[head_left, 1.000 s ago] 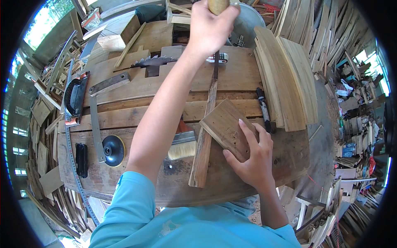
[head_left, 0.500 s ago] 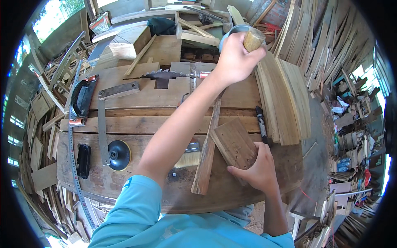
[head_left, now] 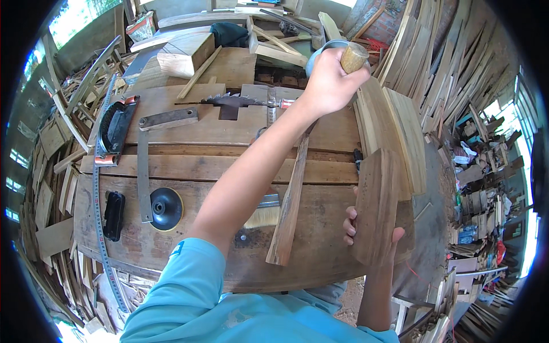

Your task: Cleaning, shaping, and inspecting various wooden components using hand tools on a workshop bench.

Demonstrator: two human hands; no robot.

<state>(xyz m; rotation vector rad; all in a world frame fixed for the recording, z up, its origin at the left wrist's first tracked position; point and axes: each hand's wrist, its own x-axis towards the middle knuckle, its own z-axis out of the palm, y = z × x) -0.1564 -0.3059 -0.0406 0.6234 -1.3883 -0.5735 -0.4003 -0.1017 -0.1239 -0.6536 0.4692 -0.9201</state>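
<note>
My left hand (head_left: 334, 80) grips a round wooden handle (head_left: 354, 56) over the back right of the workbench (head_left: 171, 263). A narrow dark shaft shows below that hand, by the upper end of a long rough wood strip (head_left: 286, 220). My right hand (head_left: 350, 226) is closed around a flat brown wood block (head_left: 374, 206), held tipped up at the bench's right, its fingers partly behind it. Beside the strip lie a wide brush (head_left: 262, 212), partly under my forearm, a dark marker (head_left: 358, 157), mostly hidden, and stacked pale boards (head_left: 403, 131).
A circular saw blade (head_left: 231, 100) sits at the back, near an offcut (head_left: 183, 54). On the left lie a hand sander (head_left: 114, 128), metal bevel (head_left: 144, 177), round pad (head_left: 166, 208), black case (head_left: 114, 216) and tape measure (head_left: 100, 228). Wood piles (head_left: 434, 51) surround the bench.
My left hand and its handle moved right and slightly down in the picture as the view shifted. My right hand lifted the block off the strip and turned it upward, toward the right.
</note>
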